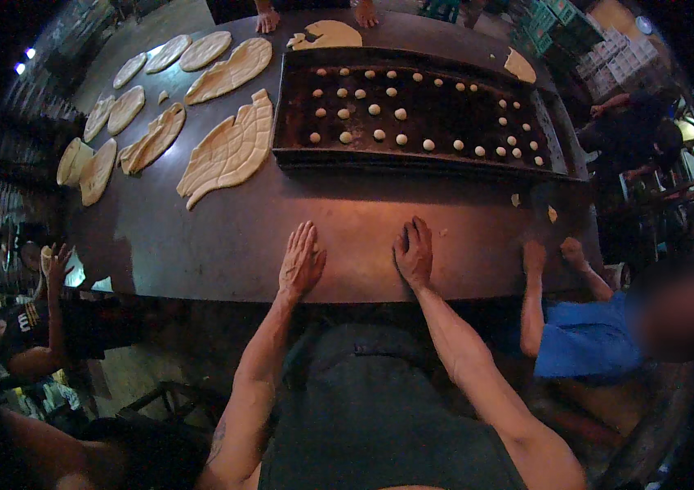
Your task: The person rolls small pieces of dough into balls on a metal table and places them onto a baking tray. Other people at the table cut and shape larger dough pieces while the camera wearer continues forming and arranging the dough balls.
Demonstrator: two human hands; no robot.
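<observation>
My left hand (303, 261) lies palm down on the dark metal table (355, 245) near its front edge, fingers stretched forward and close to flat. To its right, my right hand (415, 255) rests on the same surface, its fingers curved downward and its thumb toward the left hand. Whatever is under either palm is hidden. Beyond both hands sits a large dark baking tray (388, 167) with many small pale dough balls (374, 109) in loose rows. A tiny dough scrap (443, 233) lies just right of my right hand.
Flattened dough pieces (228, 151) cover the far left of the table. More dough (326, 34) lies behind the tray, and a piece (520, 65) at the back right. A co-worker in a blue shirt (588, 339) works close on my right; others stand left and opposite. Crates (559, 33) are stacked beyond.
</observation>
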